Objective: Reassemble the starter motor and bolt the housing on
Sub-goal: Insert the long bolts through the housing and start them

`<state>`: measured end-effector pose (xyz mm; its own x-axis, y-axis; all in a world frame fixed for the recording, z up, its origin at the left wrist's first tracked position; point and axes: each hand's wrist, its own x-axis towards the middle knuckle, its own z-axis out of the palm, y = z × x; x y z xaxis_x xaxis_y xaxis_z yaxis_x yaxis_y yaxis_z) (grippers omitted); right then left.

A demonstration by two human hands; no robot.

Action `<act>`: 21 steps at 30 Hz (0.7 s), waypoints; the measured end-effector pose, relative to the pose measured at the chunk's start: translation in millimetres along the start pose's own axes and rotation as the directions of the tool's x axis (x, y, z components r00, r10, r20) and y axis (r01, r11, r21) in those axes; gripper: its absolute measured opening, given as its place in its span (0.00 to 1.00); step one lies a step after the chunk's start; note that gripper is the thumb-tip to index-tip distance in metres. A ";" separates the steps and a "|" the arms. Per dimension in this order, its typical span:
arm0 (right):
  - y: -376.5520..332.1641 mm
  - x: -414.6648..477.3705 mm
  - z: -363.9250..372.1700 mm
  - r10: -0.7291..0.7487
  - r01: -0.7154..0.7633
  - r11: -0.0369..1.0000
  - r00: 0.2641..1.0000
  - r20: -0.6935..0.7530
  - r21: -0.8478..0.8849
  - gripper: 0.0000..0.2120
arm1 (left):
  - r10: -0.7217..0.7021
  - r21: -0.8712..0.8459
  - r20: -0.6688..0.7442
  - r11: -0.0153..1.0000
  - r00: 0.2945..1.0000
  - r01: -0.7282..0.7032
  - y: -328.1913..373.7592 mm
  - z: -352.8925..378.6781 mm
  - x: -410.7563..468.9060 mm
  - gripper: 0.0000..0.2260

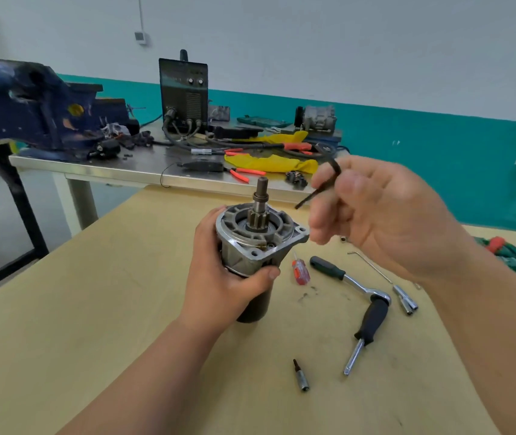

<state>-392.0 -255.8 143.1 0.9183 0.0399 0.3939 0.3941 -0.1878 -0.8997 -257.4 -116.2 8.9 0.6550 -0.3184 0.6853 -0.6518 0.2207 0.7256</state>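
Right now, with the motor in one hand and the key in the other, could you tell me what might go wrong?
The motor stands upright, steadied only by the left hand; turning force could twist or tip it. The right hand holds the key in its fingertips, so it may slip and strike the left thumb below the flange. The small loose part beside the right hand might be knocked off the table.

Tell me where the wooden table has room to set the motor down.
Bare wood stretches left of the starter motor to the left edge of the table. Crowded: right of the motor, around the red screwdriver, ratchet and sockets.
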 end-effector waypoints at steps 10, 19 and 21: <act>-6.4 36.7 24.9 -0.371 0.099 0.797 0.858 -0.354 -0.596 0.13 | -0.041 0.016 0.015 0.999 0.999 0.040 3.6 -0.3 -2.1 0.40; 15.6 43.9 25.6 -0.397 0.074 0.697 0.868 -0.298 -0.713 0.12 | -0.031 0.018 0.019 0.999 0.999 0.030 2.8 -0.2 -0.7 0.42; 14.4 42.7 21.9 -0.416 0.093 0.674 0.868 -0.272 -0.733 0.13 | -0.024 0.032 0.017 0.999 1.000 0.023 2.0 -0.4 -1.0 0.42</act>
<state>-346.3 -235.3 142.9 0.6228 -0.1544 0.7670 0.3226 -0.8424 -0.4316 -259.1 -115.1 9.7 0.6639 -0.3391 0.6665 -0.6484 0.1831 0.7390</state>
